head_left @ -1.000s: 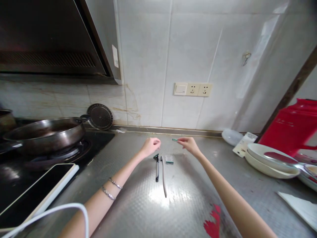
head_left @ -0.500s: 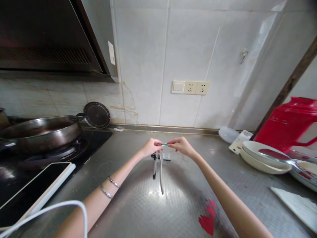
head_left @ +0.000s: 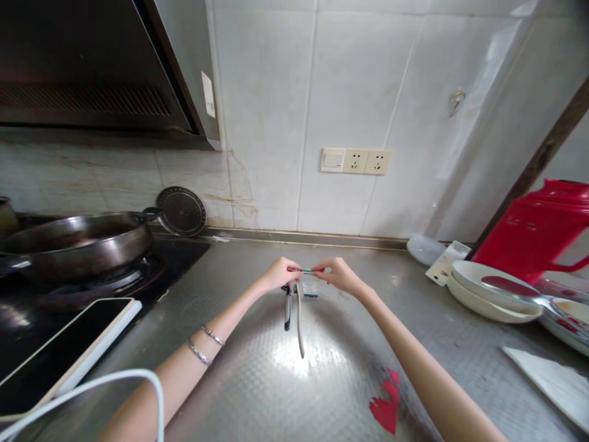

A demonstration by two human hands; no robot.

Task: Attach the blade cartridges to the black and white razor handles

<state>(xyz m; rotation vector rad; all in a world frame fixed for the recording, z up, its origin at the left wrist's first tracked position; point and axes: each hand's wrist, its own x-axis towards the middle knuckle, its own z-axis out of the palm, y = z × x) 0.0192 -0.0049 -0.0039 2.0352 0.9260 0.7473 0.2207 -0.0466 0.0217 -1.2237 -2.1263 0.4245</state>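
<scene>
My left hand (head_left: 280, 274) and my right hand (head_left: 339, 274) meet over the middle of the counter. A slim green stick-like piece (head_left: 307, 271) stretches level between them, one end pinched in the fingertips of each hand. It is too small to name more exactly. Just below the hands lie a slim black-and-silver tool (head_left: 288, 310), a thin grey strip or cord (head_left: 300, 325) and a small clear packet (head_left: 310, 290) with a dark green edge. The upper ends of the tool and cord are close under my left fingers.
At left, a steel pan (head_left: 87, 239) sits on the black cooktop (head_left: 184, 258), with a phone-like slab (head_left: 69, 356) and white cable (head_left: 110, 376) nearer. Stacked dishes (head_left: 488, 294) and a red thermos jug (head_left: 538, 230) stand right. Red scraps (head_left: 385, 408) mark the metal counter (head_left: 257, 380).
My right hand has shifted slightly to the right, and more of the green piece shows between the fingertips. Both hands keep their pinch; the items below have not moved.
</scene>
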